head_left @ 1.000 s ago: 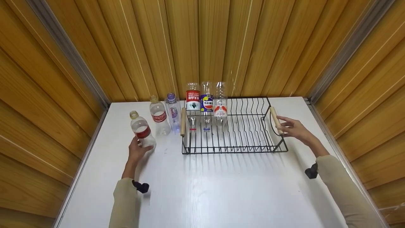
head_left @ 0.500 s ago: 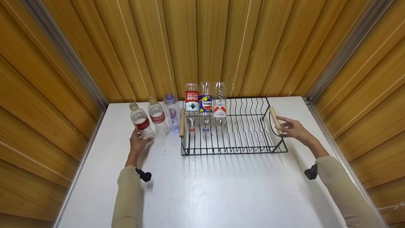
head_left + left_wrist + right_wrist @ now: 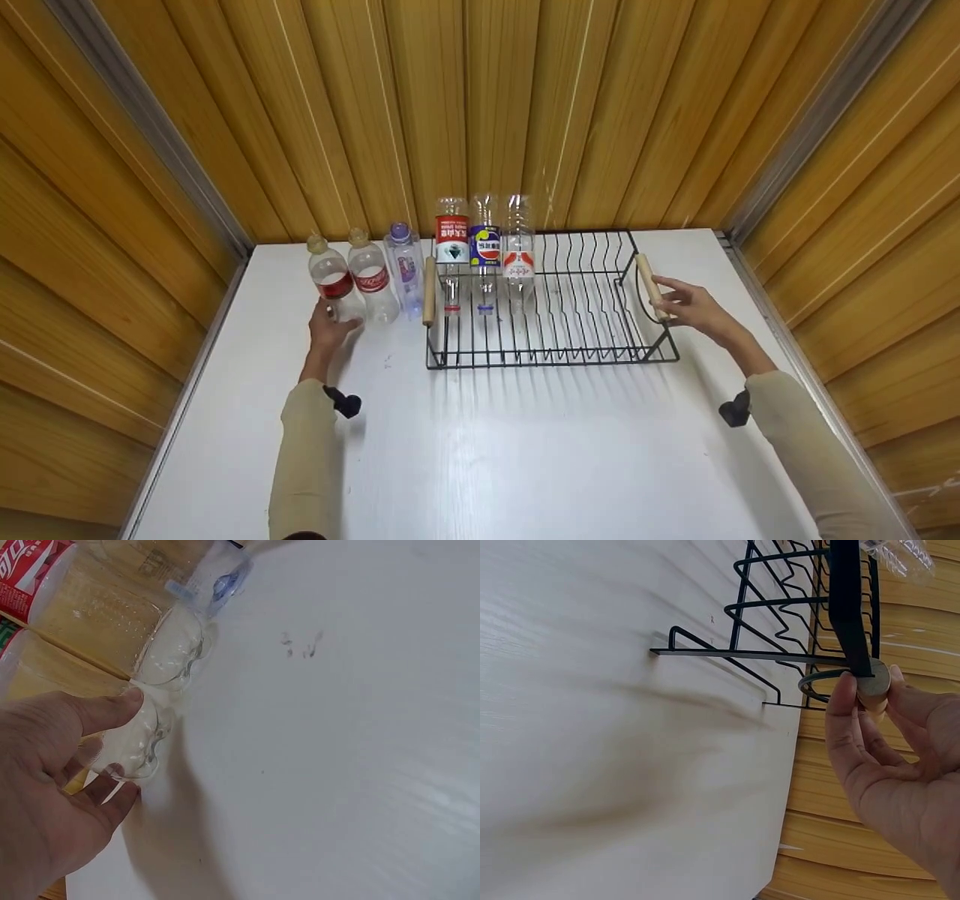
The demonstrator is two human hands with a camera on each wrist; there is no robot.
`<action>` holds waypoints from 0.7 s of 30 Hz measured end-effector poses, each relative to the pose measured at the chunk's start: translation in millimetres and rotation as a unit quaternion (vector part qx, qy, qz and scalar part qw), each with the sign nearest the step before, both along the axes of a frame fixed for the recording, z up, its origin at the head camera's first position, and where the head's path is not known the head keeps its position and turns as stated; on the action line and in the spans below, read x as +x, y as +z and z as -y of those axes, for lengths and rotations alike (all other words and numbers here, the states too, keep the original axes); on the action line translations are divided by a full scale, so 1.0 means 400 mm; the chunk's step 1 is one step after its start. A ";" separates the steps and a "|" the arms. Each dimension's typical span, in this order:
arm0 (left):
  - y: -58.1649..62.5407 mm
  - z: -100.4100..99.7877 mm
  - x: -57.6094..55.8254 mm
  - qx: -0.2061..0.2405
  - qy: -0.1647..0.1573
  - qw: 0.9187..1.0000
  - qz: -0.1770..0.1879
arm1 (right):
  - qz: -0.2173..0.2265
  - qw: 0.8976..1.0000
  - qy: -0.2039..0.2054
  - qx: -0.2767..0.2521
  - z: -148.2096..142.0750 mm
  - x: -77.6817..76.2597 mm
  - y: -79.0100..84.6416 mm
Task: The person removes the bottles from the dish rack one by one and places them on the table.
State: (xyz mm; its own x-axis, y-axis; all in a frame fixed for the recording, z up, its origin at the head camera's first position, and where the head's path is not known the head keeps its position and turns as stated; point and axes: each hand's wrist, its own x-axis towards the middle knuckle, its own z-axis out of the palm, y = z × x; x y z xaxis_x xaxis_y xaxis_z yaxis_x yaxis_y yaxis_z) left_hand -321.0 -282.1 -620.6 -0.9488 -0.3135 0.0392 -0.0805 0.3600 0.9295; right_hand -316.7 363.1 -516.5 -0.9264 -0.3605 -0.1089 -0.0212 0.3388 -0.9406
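At the left, my left hand (image 3: 328, 330) grips the lower part of a clear cola bottle (image 3: 335, 285) with a red label, which stands upright on the table. In the left wrist view, thumb and fingers curl round its base. Close beside it stands a second red-labelled cola bottle (image 3: 373, 281), then a clear bottle with a purple cap (image 3: 405, 262). My right hand (image 3: 694, 306) pinches the right wooden handle (image 3: 651, 279) of a black wire rack (image 3: 577, 365); the right wrist view shows thumb and fingers around the handle's end.
Three bottles lie cap-forward in the rack's left part: one with a red and white label (image 3: 452, 236), one with a blue label (image 3: 486, 244) and one with a white and red label (image 3: 518, 259). Wood-look panels (image 3: 585, 112) enclose the white table (image 3: 487, 450).
My left hand has moved the cola bottle slightly back and closer to the second cola bottle. The right hand stays at the rack's handle.
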 end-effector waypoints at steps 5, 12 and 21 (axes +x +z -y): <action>0.005 -0.005 -0.002 0.001 0.002 1.000 0.020 | -0.011 1.000 -0.001 0.016 0.000 0.002 -0.004; 0.016 -0.007 0.006 -0.009 -0.005 1.000 0.027 | -0.007 1.000 0.001 0.018 0.011 0.008 0.020; 0.033 0.023 0.031 0.033 0.002 0.998 0.049 | 0.008 1.000 -0.001 0.019 0.022 0.019 0.042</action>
State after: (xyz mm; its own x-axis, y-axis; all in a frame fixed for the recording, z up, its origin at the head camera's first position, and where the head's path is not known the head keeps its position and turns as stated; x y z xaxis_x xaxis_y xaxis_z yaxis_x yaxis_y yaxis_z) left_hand -308.7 -291.3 -607.2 -0.9455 -0.3170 -0.0740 -0.1731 0.2970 0.9391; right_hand -309.1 354.5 -499.7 -0.9250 -0.3545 -0.1369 -0.0061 0.3739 -0.9275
